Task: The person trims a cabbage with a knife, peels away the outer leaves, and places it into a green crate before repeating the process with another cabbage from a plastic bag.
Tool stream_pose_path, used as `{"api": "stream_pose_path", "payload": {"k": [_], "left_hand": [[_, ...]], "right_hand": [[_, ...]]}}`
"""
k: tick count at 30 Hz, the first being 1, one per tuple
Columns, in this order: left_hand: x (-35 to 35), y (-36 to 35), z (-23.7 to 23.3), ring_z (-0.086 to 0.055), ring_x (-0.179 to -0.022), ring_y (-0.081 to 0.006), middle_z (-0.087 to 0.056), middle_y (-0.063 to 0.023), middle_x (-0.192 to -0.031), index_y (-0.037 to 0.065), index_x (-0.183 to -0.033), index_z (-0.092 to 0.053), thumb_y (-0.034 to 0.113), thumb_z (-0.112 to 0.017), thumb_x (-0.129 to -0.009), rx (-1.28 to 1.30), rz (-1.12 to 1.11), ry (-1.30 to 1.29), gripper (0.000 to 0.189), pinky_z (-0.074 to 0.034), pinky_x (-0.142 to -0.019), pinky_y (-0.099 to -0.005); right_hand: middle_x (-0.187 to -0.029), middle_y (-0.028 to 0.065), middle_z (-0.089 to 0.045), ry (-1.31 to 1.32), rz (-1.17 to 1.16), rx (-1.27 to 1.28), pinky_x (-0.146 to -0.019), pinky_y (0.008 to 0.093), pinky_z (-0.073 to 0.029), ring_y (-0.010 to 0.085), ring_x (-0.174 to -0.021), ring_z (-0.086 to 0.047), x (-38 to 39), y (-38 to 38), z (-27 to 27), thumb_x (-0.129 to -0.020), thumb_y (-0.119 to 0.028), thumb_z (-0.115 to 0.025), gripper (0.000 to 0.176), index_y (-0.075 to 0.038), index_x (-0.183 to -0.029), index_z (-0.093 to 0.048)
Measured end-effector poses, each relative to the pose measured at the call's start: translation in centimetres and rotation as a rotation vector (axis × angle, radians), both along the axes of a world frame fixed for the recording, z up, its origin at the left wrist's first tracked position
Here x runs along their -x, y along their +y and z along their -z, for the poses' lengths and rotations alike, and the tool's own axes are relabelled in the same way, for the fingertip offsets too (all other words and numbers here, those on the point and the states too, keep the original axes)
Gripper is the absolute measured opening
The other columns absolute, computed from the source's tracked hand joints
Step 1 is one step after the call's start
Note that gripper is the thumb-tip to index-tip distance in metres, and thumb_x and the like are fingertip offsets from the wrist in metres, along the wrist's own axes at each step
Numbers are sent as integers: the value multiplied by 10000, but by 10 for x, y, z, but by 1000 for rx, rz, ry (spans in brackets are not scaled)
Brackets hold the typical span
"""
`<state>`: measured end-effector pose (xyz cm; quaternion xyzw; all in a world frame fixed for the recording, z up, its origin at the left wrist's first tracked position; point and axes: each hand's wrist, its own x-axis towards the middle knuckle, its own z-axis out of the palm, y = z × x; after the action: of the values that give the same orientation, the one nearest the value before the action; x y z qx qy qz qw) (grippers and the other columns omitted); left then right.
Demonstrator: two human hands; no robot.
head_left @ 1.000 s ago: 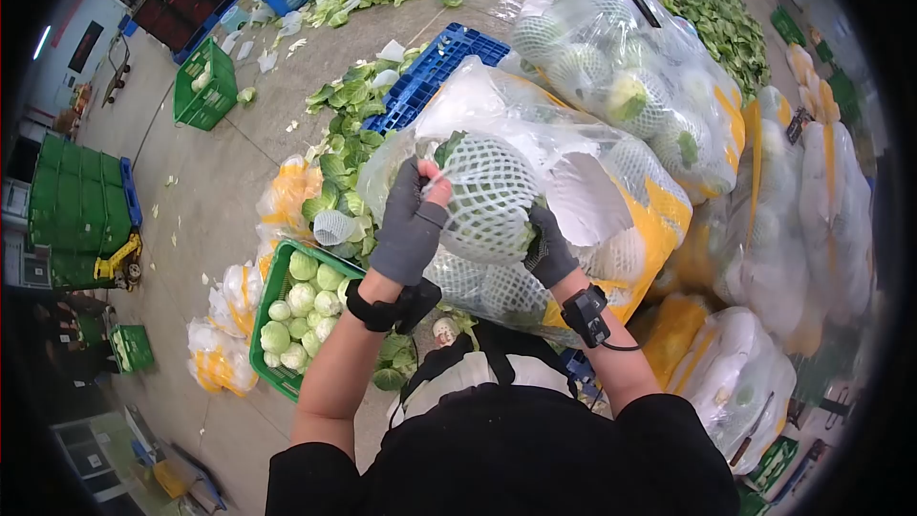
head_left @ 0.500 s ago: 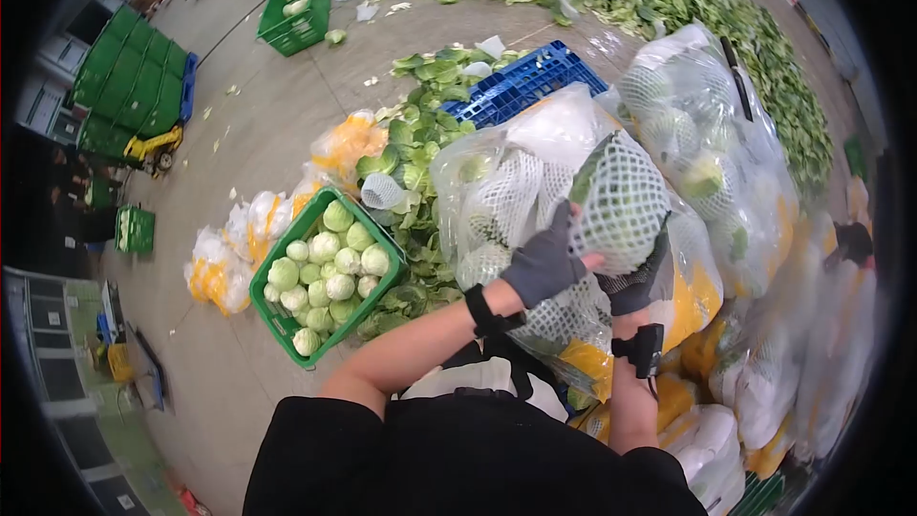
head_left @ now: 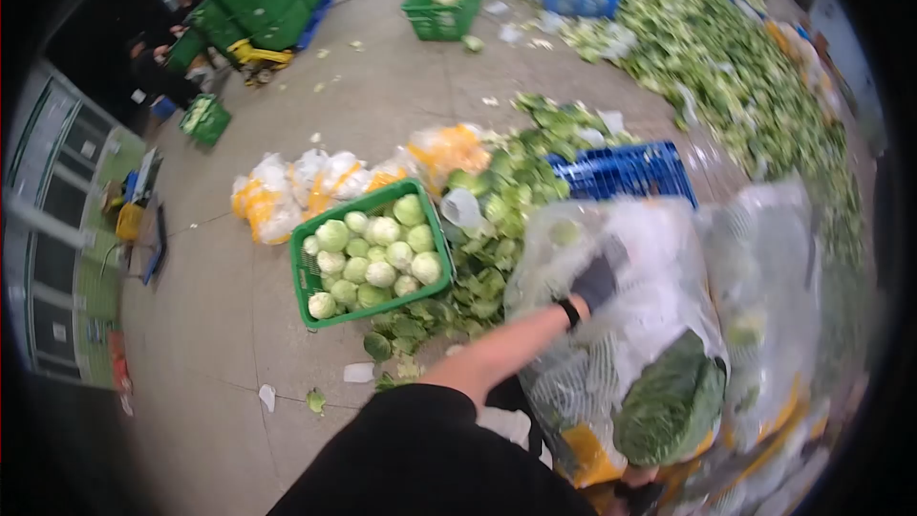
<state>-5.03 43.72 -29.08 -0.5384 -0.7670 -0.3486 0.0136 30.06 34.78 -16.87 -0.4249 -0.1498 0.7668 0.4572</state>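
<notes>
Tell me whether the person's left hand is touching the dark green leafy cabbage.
Apart. The head view shows the left hand well clear of the dark green leafy cabbage, with white wrapping visible between them.

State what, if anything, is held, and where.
The right hand, hidden under the cabbage, apparently supports its underside; exact grip cannot be told. The left hand, at the white packing, is too blurred to tell.

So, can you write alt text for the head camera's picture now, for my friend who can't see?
A leafy green cabbage hides most of a person's right hand, while the blurry gloved left hand is over a clear bag. Nearby, a green crate of pale cabbages stands beside scattered leaves.
</notes>
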Motion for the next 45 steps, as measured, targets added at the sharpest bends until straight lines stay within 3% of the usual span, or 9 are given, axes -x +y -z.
{"api": "stream_pose_path", "payload": {"k": [11,17,19,21,29,32,36,38,45], "left_hand": [[12,-70,-177,-462,-1077,-285,-481,-154,-1155,14,-1200,-420,299,-658,-695,666,353,103,627,-358,-913,-391],[26,-148,-237,-416,-1171,-256,-379,-170,-1296,54,-1335,-251,306,-607,-811,237,489,-1240,681,-365,-949,-344],[15,-166,-253,-413,-1168,-251,-348,-175,-1312,50,-1352,-182,296,-629,-795,63,527,-1238,756,-369,-946,-342],[19,-182,-259,-411,-1166,-247,-316,-181,-1328,47,-1370,-112,287,-651,-779,-103,567,-1237,835,-373,-942,-340],[127,-251,-293,-380,-1186,-198,-387,-125,-1282,15,-1346,-160,208,-739,-682,-282,729,-1341,902,-332,-979,-322],[157,-272,-301,-372,-1194,-202,-383,-126,-1287,44,-1361,-152,153,-755,-652,-227,720,-1186,937,-313,-991,-322],[172,-290,-303,-345,-1208,-223,-336,-159,-1311,15,-1372,-106,185,-774,-633,-188,539,-995,1011,-298,-999,-331],[169,-295,-295,-325,-1213,-237,-294,-189,-1326,-17,-1371,-28,223,-800,-600,-227,365,-868,1117,-292,-1000,-336],[167,-305,-285,-380,-1163,-194,-370,-105,-1267,72,-1364,-117,209,-769,-646,-419,689,-1413,980,-351,-954,-315]], "right_hand": [[-1336,114,-369,147,53,-197,-990,444,-309,296,-1178,-397,112,56,-38,-813,-520,-402,668,-97,-1325,-330],[-1337,114,-366,280,126,-194,-989,440,-313,293,-1177,-399,153,38,-64,-815,-513,-405,668,-91,-1327,-324],[-1330,121,-366,-986,-385,-1132,-966,413,-351,269,-1178,-405,160,26,-55,-838,-404,-454,611,-55,-1320,-314],[-1315,125,-377,158,-214,-605,-946,380,-375,248,-1178,-407,203,-9,-85,-848,-294,-493,546,-37,-1303,-333],[-1355,108,-312,-648,-276,-1251,-985,369,-321,243,-1198,-376,304,-74,-119,-906,-195,-416,492,-78,-1354,-250],[-1337,98,-339,449,-355,-312,-988,375,-330,243,-1177,-396,323,-89,-100,-874,-128,-472,533,-71,-1351,-241],[-1339,87,-352,-445,-238,-1215,-998,396,-321,252,-1184,-398,368,-123,-114,-901,-308,-409,525,-71,-1347,-264],[-1339,86,-366,503,-250,-477,-1008,406,-304,260,-1196,-391,381,-131,-117,-890,-380,-398,551,-81,-1339,-290],[-1227,87,-466,336,-269,-731,-929,381,-398,249,-1117,-472,373,-174,-139,-823,-179,-521,507,-84,-1288,-343]]}}
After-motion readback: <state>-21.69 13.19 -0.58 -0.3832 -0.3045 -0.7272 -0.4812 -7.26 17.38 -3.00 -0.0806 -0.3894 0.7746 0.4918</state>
